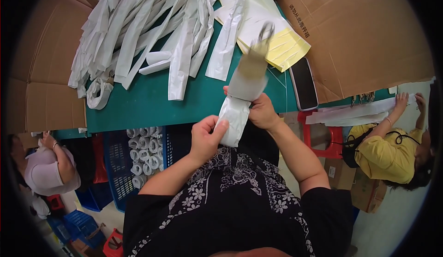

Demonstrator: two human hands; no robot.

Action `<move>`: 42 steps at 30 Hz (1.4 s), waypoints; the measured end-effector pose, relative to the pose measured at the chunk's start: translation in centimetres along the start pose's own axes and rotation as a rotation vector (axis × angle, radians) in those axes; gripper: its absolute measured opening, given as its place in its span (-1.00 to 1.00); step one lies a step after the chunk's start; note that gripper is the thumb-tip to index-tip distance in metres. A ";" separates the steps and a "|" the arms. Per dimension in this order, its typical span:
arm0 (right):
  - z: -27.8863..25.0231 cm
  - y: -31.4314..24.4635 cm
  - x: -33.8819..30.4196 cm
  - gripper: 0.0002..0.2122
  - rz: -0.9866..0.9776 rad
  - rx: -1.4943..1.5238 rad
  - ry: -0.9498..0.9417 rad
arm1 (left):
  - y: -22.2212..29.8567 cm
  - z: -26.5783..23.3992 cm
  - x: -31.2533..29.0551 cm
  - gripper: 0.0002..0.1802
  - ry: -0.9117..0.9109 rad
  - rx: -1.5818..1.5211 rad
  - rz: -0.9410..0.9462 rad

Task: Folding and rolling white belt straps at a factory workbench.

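Close in front of my body, both hands hold a strip in a thin white wrapper (234,118), which is folded or rolled over on itself. My left hand (207,137) grips its lower end, thumb laid on top. Farther up, my right hand (263,111) closes round its side, some fingers hidden behind it. The strip's far end is blurred: a beige part (254,64) and a shiny metal piece (266,32) stick up over the table. Beyond lie many long white wrapped strips (134,40) in a heap. A rolled one (99,93) rests at the table's left edge.
Yellow-and-white sheets (284,47) and a dark-screened phone (303,84) lie on the green table (138,111). Cardboard (364,40) walls stand at both sides. Below left, a blue basket (121,164) is beside several white rolls (145,153). Two people work at left and right.
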State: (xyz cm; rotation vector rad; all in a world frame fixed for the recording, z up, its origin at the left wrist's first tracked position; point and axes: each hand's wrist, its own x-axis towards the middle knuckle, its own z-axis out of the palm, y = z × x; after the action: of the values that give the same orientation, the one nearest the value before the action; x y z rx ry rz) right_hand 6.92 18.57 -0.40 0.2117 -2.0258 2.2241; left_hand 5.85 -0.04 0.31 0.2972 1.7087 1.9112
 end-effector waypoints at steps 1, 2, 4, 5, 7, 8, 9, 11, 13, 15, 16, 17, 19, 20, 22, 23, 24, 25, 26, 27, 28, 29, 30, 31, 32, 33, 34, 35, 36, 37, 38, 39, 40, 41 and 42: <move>-0.7 -0.4 0.2 -0.67 -0.113 -0.219 -0.063 | 0.5 0.0 0.3 -0.78 -0.014 -0.039 -0.012; -1.7 0.4 0.5 -0.72 -0.195 -0.269 -0.117 | 0.8 0.0 0.9 -0.77 -0.029 -0.078 -0.024; -2.9 -0.5 1.2 -0.75 -0.286 -0.478 -0.173 | 0.5 -0.3 2.5 -0.75 -0.032 -0.172 -0.155; -3.3 -0.8 1.6 -0.74 -0.385 -0.561 -0.202 | 1.2 -0.3 3.1 -0.76 -0.089 -0.200 -0.212; -3.9 -1.6 2.1 -0.73 -0.432 -0.649 -0.218 | 1.7 -0.6 3.5 -0.76 -0.153 -0.227 -0.266; -4.1 -2.1 2.2 -0.73 -0.478 -0.738 -0.235 | 1.9 -0.8 3.7 -0.76 -0.253 -0.042 -0.203; -4.2 -2.7 2.3 -0.73 -0.482 -0.747 -0.230 | 2.1 -0.7 4.0 -0.73 -0.352 0.143 -0.133; -4.1 -4.0 2.0 -0.71 -0.494 -0.853 -0.128 | 2.9 0.7 3.9 -0.71 -0.303 0.144 -0.073; -3.5 -4.0 0.8 -0.59 -0.348 -0.689 0.126 | 3.7 1.5 3.9 -0.71 -0.194 0.113 -0.005; -3.2 -2.7 -1.6 -0.53 -0.092 -0.309 0.381 | 3.7 2.2 4.0 -0.73 -0.104 0.170 0.138; -2.5 -2.7 -2.8 -0.55 -0.013 -0.178 0.402 | 3.4 2.7 4.2 -0.73 -0.056 0.219 0.223; -1.7 -2.4 -3.8 -0.55 -0.003 -0.143 0.416 | 4.3 3.5 4.2 -0.72 -0.105 0.139 0.092; -0.5 -2.2 -4.7 -0.59 -0.048 -0.295 0.423 | 4.1 4.6 4.4 -0.71 -0.103 0.183 0.084; -0.5 -2.2 -5.0 -0.61 -0.034 -0.377 0.457 | 3.8 5.4 4.6 -0.70 -0.094 0.225 0.074; -1.0 -2.5 -5.2 -0.68 -0.043 -0.466 0.532 | 3.1 6.5 5.7 -0.69 -0.096 0.220 0.213; -1.4 -2.9 -5.1 -0.68 -0.046 -0.463 0.533 | 3.1 6.9 6.4 -0.71 -0.137 0.300 0.311; -1.9 -3.5 -5.1 -0.69 -0.039 -0.453 0.560 | 3.1 7.5 7.1 -0.73 -0.177 0.379 0.408; -2.3 -3.8 -5.1 -0.70 -0.032 -0.442 0.586 | 3.4 8.0 7.7 -0.73 -0.176 0.381 0.408; -2.8 -3.8 -5.0 -0.74 -0.024 -0.411 0.620 | 3.9 8.6 8.5 -0.75 -0.179 0.499 0.452; -3.5 -3.7 -4.8 -0.74 -0.029 -0.411 0.621 | 4.7 9.2 9.3 -0.78 -0.186 0.617 0.500; -4.2 -3.6 -4.5 -0.74 -0.062 -0.423 0.683 | 5.4 10.1 10.0 -0.81 -0.231 0.623 0.533; -5.0 -3.5 -4.3 -0.73 -0.094 -0.435 0.746 | 5.6 10.3 11.4 -0.81 -0.232 0.625 0.537; -6.1 -3.9 -3.9 -0.72 -0.103 -0.552 0.758 | 5.7 10.3 13.3 -0.81 -0.311 0.633 0.607; -7.3 -4.6 -3.5 -0.72 -0.094 -0.566 0.764 | 5.6 10.1 15.3 -0.80 -0.386 0.639 0.675; -8.5 -5.5 -2.8 -0.71 -0.083 -0.583 0.773 | 5.6 9.9 18.0 -0.80 -0.269 0.670 0.667; -9.5 -6.4 -1.8 -0.76 -0.126 -0.651 0.802 | 5.5 9.5 20.8 -0.79 -0.147 0.701 0.656; -11.1 -6.6 -0.8 -0.76 -0.202 -0.925 0.762 | 5.8 8.9 23.3 -0.79 -0.105 0.846 0.638; -12.8 -6.4 0.3 -0.76 -0.277 -1.199 0.719 | 5.7 8.7 25.2 -0.78 -0.069 0.989 0.618; -13.9 -6.1 1.5 -0.79 -0.224 -1.203 0.671 | 5.7 8.9 26.2 -0.78 -0.065 0.993 0.619; -14.8 -5.8 2.7 -0.79 -0.226 -1.201 0.672 | 5.6 9.4 26.9 -0.76 -0.095 1.160 0.496; -15.7 -5.6 3.9 -0.81 -0.162 -1.449 0.536 | 5.4 9.8 27.7 -0.74 -0.124 1.322 0.365; -16.5 -5.3 4.8 -0.83 -0.092 -1.690 0.382 | 4.5 9.9 28.8 -0.68 -0.151 1.441 0.335; -17.4 -4.0 5.3 -0.82 -0.034 -1.806 0.288 | 4.2 10.1 29.3 -0.68 -0.153 1.444 0.332; -18.0 -3.1 5.6 -0.82 -0.032 -1.802 0.289 | 3.9 10.2 29.5 -0.69 -0.166 1.457 0.342; -18.5 -2.4 5.8 -0.80 0.034 -1.859 0.188 | 4.0 10.3 29.8 -0.69 -0.181 1.469 0.353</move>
State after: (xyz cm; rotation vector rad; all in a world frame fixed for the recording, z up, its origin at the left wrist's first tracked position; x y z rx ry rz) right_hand 1.27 37.18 1.31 -0.2263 -2.8456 -0.2679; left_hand -14.46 24.42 0.04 1.2807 2.6985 0.3830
